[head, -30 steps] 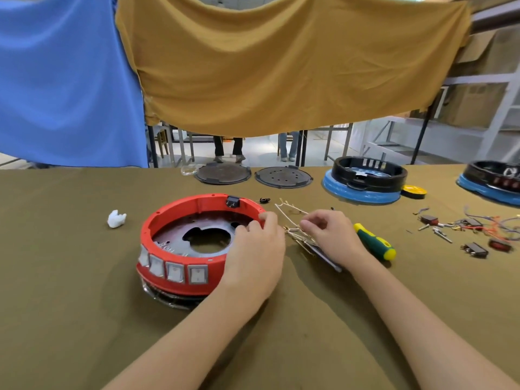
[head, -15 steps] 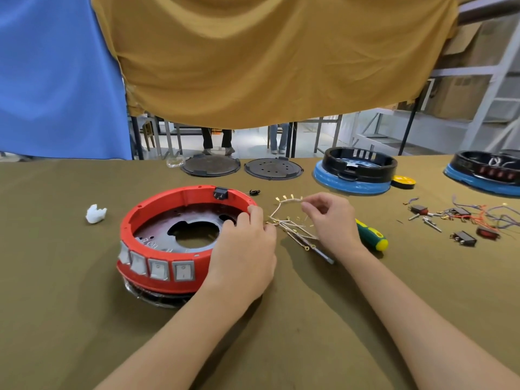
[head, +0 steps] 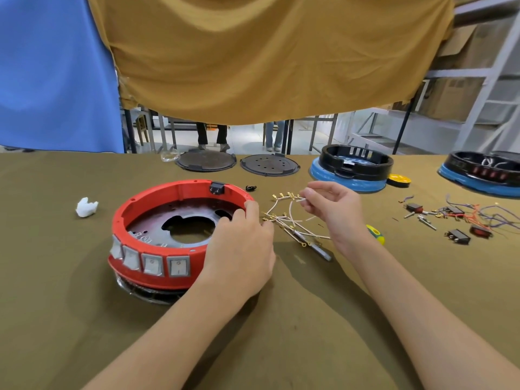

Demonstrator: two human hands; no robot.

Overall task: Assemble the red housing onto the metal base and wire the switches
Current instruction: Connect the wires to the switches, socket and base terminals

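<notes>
Left hand (head: 242, 249) gripping red housing (head: 180, 209) rim, right hand (head: 334, 212) pinching white wire (head: 289, 209) — embossed base lettering illegible

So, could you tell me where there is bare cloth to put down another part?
Bare cloth lies left of the red housing, around the white wad, and along the near edge between the forearms. It is crowded right of the housing: white wires, screwdriver, loose switches.

The left hand (head: 242, 254) hides the round red plastic housing's (head: 157, 204) near-right wall. Behind the right hand's (head: 334, 212) wrist, the green-and-yellow screwdriver handle (head: 375, 233) mostly disappears.
</notes>
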